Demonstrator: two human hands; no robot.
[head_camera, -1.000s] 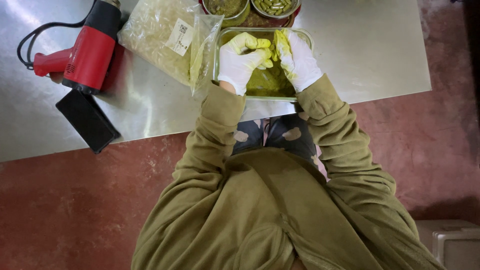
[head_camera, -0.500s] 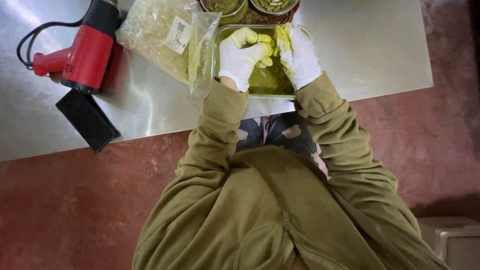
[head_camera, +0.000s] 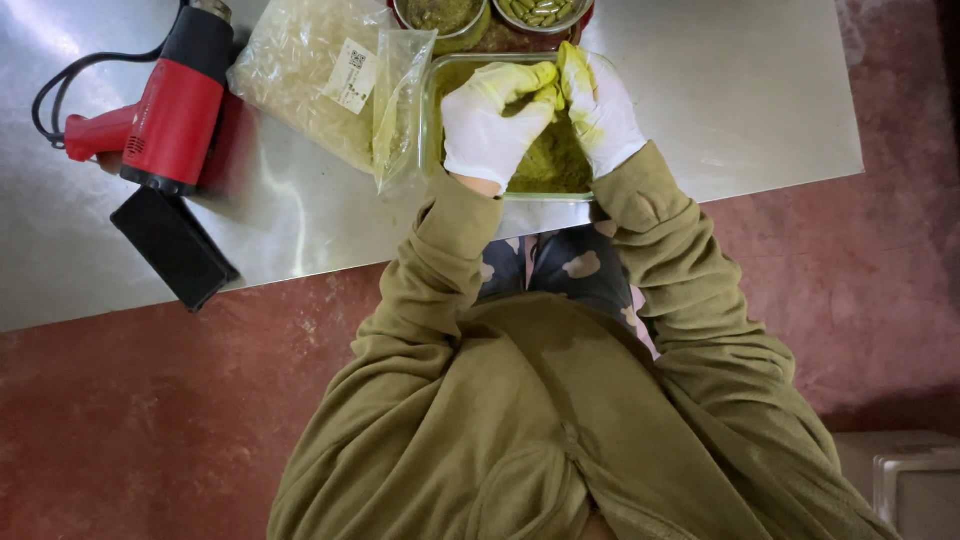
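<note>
Both gloved hands are parked over the clear rectangular container of green-yellow powder, which sits on the steel counter right at its near edge. The left hand is curled about halfway, fingers bent down and in; whether a pinch of powder is actually held can't be told from here. The right hand is flatter, fingers pressed together and angled toward the left one, fingertips nearly touching, both stained yellow. The powder lies directly under and between the 2 hands, neither one clearly nearer; the container's long axis runs left to right across them. Just left of the left hand a plastic bag of pale stuff is slumped against the container. Beyond the fingertips 2 round bowls of green bits are seen. Well off to the left, a red heat gun and a black slab are lying.
</note>
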